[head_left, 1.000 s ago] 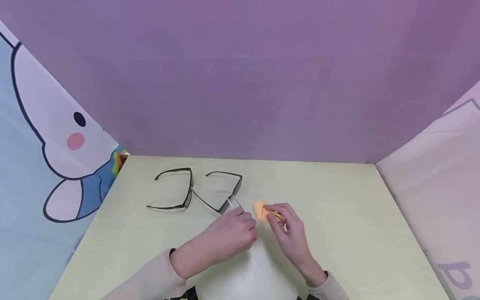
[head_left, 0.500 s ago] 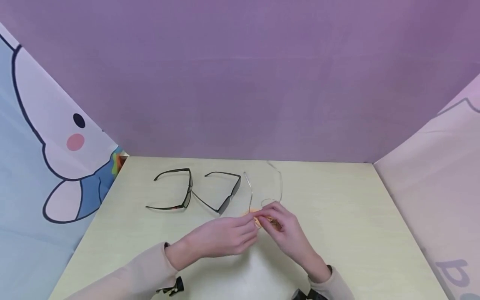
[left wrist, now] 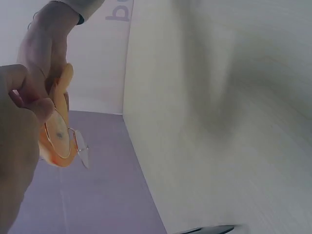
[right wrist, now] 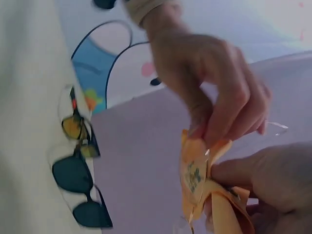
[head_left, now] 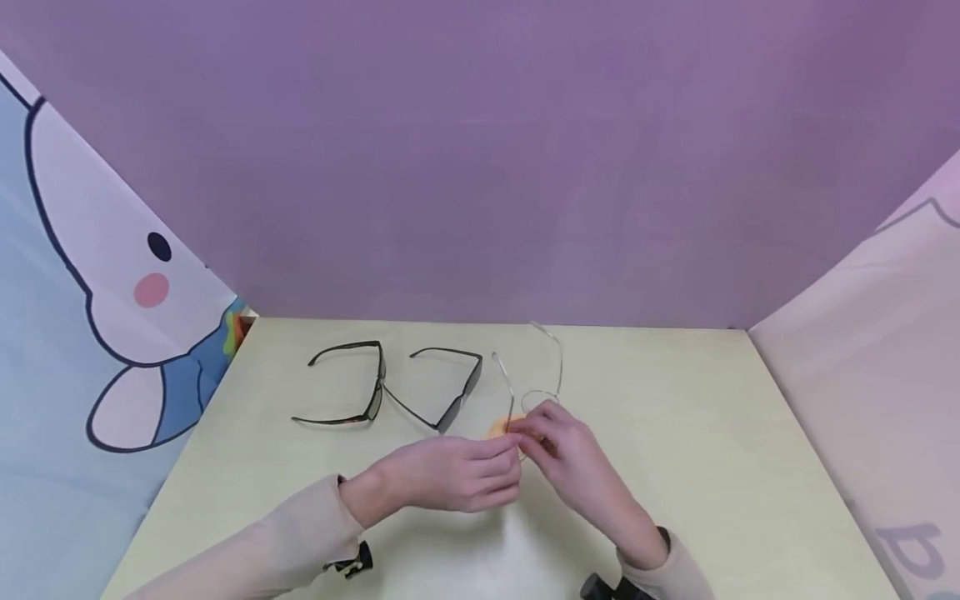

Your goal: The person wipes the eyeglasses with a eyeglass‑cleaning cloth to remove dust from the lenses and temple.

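Thin-rimmed clear glasses [left wrist: 79, 142] are held above the table, temples pointing away from me. My left hand [head_left: 457, 475] pinches them at the edge of one lens. With curled fingers and thumb, my right hand [head_left: 573, 458] grips an orange cloth [right wrist: 222, 214]. That cloth lies against the pinched lens [right wrist: 192, 175], and a small printed mark shows through the glass. In the head view the fingers hide most of the cloth and the near lens. Both hands almost meet at the fingertips.
Dark sunglasses [head_left: 452, 412] lie unfolded on the pale table [head_left: 697, 467], left of the glasses. Farther left, another dark-framed pair [head_left: 372, 400] has yellowish lenses in the right wrist view. A purple backdrop [head_left: 480, 167] rises behind the table, and printed cloth hangs at both sides.
My left hand has lifted the clear glasses and turned their temples away from me, bringing them to the orange cloth in my right hand. The cloth now lies against a lens.
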Available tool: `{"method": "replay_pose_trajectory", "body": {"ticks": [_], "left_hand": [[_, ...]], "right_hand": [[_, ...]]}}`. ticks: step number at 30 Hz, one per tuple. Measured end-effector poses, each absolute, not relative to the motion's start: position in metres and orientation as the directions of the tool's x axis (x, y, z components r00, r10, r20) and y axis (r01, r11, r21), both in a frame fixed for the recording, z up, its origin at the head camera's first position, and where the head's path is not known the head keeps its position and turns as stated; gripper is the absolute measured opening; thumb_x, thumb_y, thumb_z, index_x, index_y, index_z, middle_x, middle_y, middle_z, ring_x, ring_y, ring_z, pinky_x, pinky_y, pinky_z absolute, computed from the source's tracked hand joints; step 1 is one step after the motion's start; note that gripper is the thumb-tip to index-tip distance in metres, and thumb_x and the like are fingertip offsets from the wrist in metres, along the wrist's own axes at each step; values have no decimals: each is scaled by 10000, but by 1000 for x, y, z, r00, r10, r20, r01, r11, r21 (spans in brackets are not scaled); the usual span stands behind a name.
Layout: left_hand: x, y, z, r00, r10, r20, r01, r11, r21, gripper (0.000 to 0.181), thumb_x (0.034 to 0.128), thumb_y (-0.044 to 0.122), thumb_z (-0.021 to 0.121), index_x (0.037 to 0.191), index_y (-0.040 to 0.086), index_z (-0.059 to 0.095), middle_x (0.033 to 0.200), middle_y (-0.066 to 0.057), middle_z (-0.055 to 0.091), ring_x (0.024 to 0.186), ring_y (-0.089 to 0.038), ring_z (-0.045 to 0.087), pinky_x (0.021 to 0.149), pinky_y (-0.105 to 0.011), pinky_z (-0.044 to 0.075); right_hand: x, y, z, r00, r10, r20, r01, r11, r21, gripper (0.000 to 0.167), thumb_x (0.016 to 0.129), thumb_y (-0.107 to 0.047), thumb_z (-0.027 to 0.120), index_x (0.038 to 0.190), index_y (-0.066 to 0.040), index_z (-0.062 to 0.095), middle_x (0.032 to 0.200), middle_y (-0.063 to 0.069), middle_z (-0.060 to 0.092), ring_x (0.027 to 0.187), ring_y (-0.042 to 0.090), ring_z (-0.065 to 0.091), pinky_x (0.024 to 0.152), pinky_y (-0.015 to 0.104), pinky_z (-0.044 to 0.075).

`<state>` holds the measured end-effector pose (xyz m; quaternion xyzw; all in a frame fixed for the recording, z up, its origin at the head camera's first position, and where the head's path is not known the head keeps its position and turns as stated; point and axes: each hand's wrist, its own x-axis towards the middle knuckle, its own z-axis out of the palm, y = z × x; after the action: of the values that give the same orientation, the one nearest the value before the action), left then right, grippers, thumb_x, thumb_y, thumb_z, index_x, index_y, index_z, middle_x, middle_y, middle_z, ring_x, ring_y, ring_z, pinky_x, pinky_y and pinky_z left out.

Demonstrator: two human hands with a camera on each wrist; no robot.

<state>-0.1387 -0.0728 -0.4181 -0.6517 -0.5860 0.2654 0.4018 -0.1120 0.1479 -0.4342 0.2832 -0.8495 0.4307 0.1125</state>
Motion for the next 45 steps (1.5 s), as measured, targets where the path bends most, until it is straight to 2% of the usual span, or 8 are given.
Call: {"method": "replay_pose_trajectory", "body": {"ticks": [4,11,18,24,31,34,39,45], "left_hand": [[-140,-73,-417,142,984,104,541,11,-841,247,1008,91,403,1146,184,585,1140,38,663,1136,-160,608,1176,-356,399],[-140,-69,-422,181,975,126,548,7,-836,213,1009,94,411,1104,171,586,1130,29,664,1126,-161,617,1150,-349,429],[-141,-69,-423,145,984,101,544,6,-839,238,1016,105,397,1132,167,595,1119,23,666,1123,-174,614,1163,-357,412],[-146,-72,-427,174,977,124,546,9,-838,227,1009,69,403,1115,147,588,1120,11,663,1129,-172,614,1166,-356,415],[-147,-76,-427,143,980,139,542,40,-839,247,998,37,403,1115,148,590,1094,3,668,1096,-164,615,1158,-350,420],[-148,-78,-429,144,977,156,551,52,-833,244,999,31,404,1103,153,588,1086,6,668,1091,-159,613,1153,-346,424],[-148,-79,-429,150,976,156,545,50,-837,223,1004,44,407,1089,148,584,1092,6,663,1094,-155,607,1163,-349,416],[-147,-80,-425,130,984,126,541,36,-840,257,1008,68,411,1151,162,603,1122,20,669,1114,-158,609,1176,-354,398]], "right_hand": [[-116,149,-435,-801,-360,478,-598,530,-602,143,887,59,750,1005,-19,768,934,8,643,731,53,556,598,184,504],[-113,155,-432,-830,-469,301,-509,420,-751,153,954,41,674,998,-71,767,940,-52,658,780,38,554,644,212,523],[-118,152,-439,-815,-383,435,-579,569,-584,90,901,40,745,960,-26,761,907,3,625,719,62,535,591,186,483],[-115,158,-432,-829,-470,303,-523,459,-718,133,937,32,694,1027,-30,769,903,-31,648,733,20,529,611,202,510],[-118,152,-437,-821,-382,424,-571,566,-595,92,906,53,730,970,-8,754,892,13,614,721,77,580,604,184,520],[-117,153,-438,-837,-376,398,-547,545,-635,107,904,54,732,976,-21,759,903,0,628,740,69,597,627,193,544],[-114,156,-433,-831,-449,328,-527,447,-722,144,931,35,703,1038,-33,770,913,-25,646,751,22,552,628,207,540],[-117,155,-433,-828,-391,402,-561,547,-622,96,903,52,735,973,-8,762,889,-5,621,724,51,589,617,192,542]]}}
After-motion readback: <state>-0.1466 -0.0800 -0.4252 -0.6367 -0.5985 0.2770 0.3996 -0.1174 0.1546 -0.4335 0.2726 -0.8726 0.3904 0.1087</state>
